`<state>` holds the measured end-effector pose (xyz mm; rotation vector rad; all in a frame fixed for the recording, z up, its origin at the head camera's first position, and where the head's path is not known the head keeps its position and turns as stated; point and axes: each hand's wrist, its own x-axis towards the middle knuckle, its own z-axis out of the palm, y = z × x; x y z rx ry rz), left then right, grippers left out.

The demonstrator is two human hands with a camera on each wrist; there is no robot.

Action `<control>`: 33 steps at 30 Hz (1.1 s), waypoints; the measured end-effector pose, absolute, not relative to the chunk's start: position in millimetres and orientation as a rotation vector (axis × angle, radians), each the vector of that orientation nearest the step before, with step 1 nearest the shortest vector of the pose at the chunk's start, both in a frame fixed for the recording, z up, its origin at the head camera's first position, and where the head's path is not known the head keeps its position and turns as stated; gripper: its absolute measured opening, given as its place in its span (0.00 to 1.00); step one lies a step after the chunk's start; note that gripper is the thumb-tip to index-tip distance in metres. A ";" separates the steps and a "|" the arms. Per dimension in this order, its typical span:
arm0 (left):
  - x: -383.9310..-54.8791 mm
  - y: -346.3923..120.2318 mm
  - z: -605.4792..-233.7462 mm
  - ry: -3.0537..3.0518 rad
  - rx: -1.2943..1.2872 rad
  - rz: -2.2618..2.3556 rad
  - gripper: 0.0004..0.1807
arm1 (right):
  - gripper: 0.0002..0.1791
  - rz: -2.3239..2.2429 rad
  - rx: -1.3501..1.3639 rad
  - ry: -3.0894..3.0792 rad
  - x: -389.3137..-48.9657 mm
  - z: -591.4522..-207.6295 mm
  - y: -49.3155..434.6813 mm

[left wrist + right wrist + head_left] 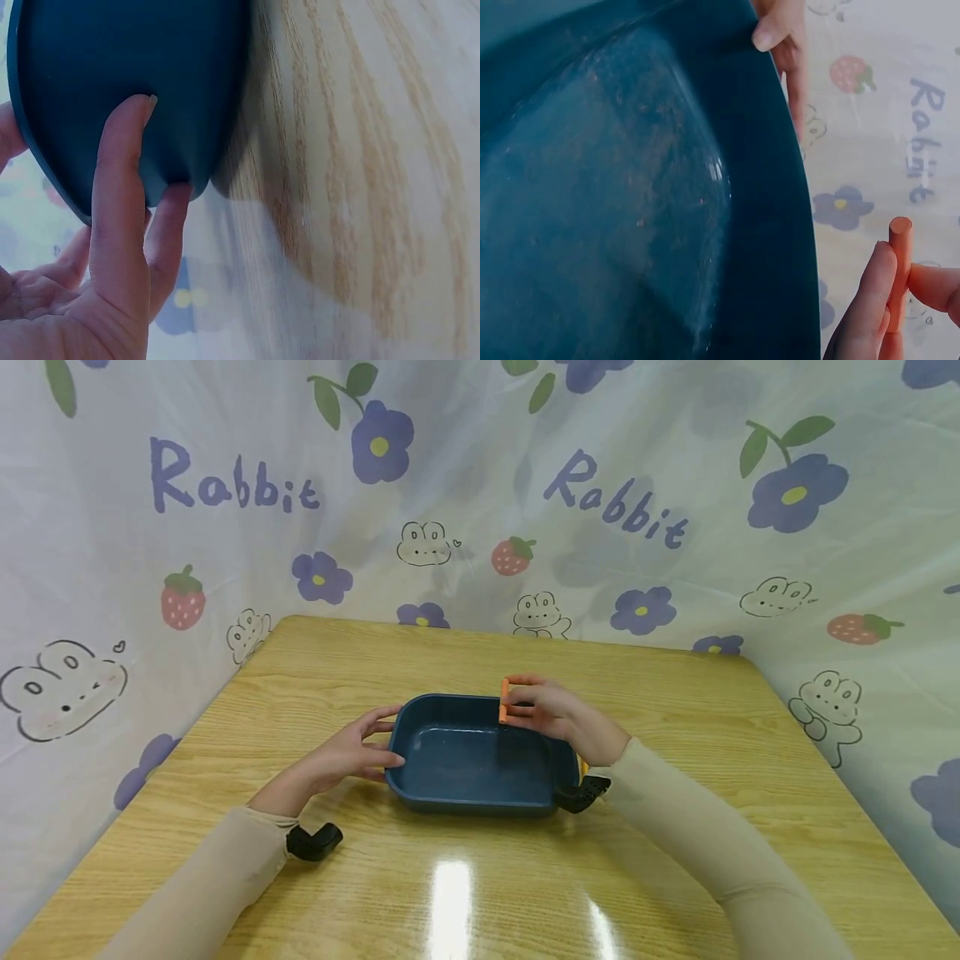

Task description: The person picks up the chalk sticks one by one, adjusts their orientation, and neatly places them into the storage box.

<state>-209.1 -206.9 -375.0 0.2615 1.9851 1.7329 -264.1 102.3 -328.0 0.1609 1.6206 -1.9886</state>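
A dark blue rectangular tub (480, 768) with rounded corners stands on the wooden table. My left hand (352, 752) grips its left end, fingers spread along the outer wall and one fingertip at the rim. The left wrist view shows those fingers against the outside of the tub (187, 75). Over the far right part of the tub, my right hand (555, 714) pinches a short, smooth orange stick (504, 702), held upright. In the right wrist view the orange stick (900, 277) sits between thumb and fingers, beside the tub's rim; its flat round end shows.
A small yellow thing (583, 768) peeks out by the tub's right end, mostly hidden by the tub and right wrist. The wooden table (360, 893) meets a printed curtain (465, 485) at its back and sides. Black mounts (313, 842) sit at both wrists.
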 end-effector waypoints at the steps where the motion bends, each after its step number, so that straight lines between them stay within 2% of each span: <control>1: -209.1 -206.8 -374.9 1.985 0.261 1.733 0.48 | 0.32 -1.986 0.166 1.614 -264.8 -327.9 99.8; 33: -212.0 -206.1 -370.7 1.988 0.238 1.714 0.48 | 0.29 -1.801 0.157 1.556 -269.2 -334.3 24.7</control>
